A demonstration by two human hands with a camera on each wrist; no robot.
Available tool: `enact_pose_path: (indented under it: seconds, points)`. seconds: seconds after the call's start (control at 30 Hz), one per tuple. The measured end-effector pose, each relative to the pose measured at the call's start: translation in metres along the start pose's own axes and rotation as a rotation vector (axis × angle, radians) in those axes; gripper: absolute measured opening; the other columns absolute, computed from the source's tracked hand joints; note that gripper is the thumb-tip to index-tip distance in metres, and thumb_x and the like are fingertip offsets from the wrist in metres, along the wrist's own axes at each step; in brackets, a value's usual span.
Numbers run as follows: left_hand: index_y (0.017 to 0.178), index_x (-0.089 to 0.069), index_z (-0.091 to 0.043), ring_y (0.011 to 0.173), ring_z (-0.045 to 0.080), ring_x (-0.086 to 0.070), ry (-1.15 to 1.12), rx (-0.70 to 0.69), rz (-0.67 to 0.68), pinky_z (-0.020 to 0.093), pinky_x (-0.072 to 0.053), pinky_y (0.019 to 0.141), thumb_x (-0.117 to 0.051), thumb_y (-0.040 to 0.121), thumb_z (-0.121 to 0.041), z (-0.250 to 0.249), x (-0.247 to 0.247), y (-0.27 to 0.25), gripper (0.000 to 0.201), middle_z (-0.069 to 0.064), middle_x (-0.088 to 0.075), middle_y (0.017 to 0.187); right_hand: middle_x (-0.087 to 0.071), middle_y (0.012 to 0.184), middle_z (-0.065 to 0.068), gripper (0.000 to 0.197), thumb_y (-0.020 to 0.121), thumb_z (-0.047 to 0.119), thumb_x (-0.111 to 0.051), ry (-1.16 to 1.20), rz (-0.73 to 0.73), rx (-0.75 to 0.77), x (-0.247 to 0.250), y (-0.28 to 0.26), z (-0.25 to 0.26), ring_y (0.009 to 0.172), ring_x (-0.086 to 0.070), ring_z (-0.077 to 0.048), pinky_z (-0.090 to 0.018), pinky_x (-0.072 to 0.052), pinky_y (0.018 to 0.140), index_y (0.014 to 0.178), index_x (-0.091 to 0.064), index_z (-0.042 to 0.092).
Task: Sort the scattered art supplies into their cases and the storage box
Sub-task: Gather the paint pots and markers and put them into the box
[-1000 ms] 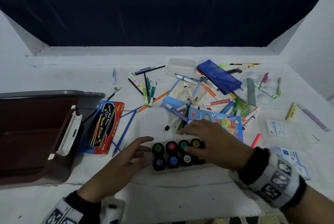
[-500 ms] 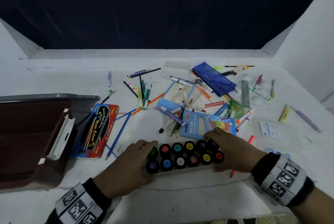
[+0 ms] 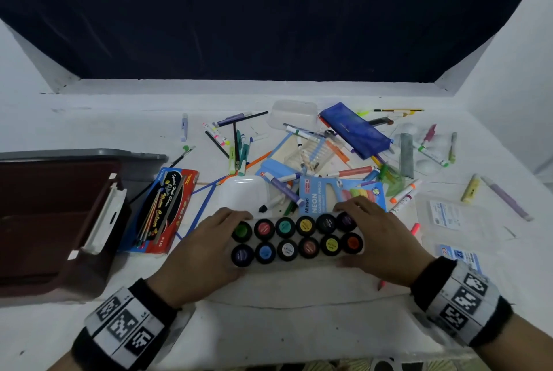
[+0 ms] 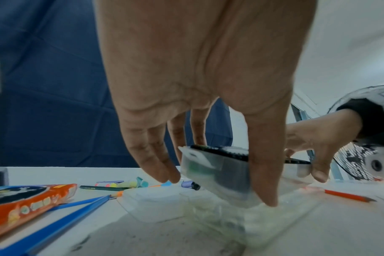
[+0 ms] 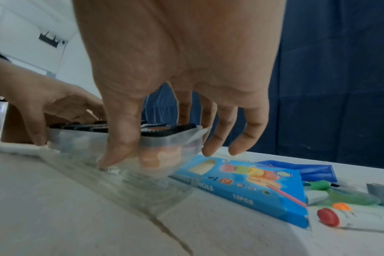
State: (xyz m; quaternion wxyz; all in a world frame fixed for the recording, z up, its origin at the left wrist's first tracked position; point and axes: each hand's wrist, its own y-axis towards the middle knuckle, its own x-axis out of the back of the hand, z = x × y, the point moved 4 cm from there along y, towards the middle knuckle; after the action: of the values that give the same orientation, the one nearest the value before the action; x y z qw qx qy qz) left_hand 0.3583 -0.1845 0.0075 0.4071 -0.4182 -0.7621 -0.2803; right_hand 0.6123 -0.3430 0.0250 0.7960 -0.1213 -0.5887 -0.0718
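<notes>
The paint-pot tray (image 3: 297, 240) is being held between the two hands, close in front of the person, with its long axis running straight across from one hand to the other. Its left end is being gripped by the left hand (image 3: 206, 246) — thumb on the near wall, fingers over the far edge beside the green pot. Its right end is being gripped the same way by the right hand (image 3: 375, 246), whose fingers are reaching over the purple pot. In the left wrist view the tray (image 4: 217, 170) is seen tilted, its near bottom edge being pressed against a clear plastic lid (image 4: 162, 204) lying on the desk (image 4: 112, 239); in the right wrist view the thumb (image 5: 121, 143) is pressing low on the clear wall of the tray (image 5: 164, 138). Whether the tray is fully clear of the desk cannot be told.

The coming move is judged to turn on one relation: the open storage box (image 3: 51, 221) is lying well out to the left of the left hand, so the tray would have to be carried sideways along its own long axis, with the left hand leading and nearer the box. Between that hand and the box a red watercolour pack (image 3: 161, 212) is lying on the desk.

Beyond the right hand a blue neon pencil box (image 3: 338, 194) is lying just behind the tray, and farther off markers and a blue pencil pouch (image 3: 356, 131) are lying scattered — not yet sorted.
</notes>
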Motion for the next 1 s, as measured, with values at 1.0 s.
enact_pose_path:
  seconds: [1.0]
  points:
    - [0.143, -0.049, -0.033, 0.118, -0.007, -0.052, -0.555, 0.544, 0.066, 0.013, -0.043, 0.092, -0.067, 0.068, -0.066, -0.007, -0.012, -0.045, 0.083, -0.013, -0.054, 0.137, -0.052, 0.126, -0.001, 0.088, 0.073, 0.076, -0.050, 0.359, -0.012, -0.276, -0.021, -0.035, -0.015, 0.112, -0.054, -0.019, -0.038, -0.047, 0.096, 0.145, -0.038, 0.027]
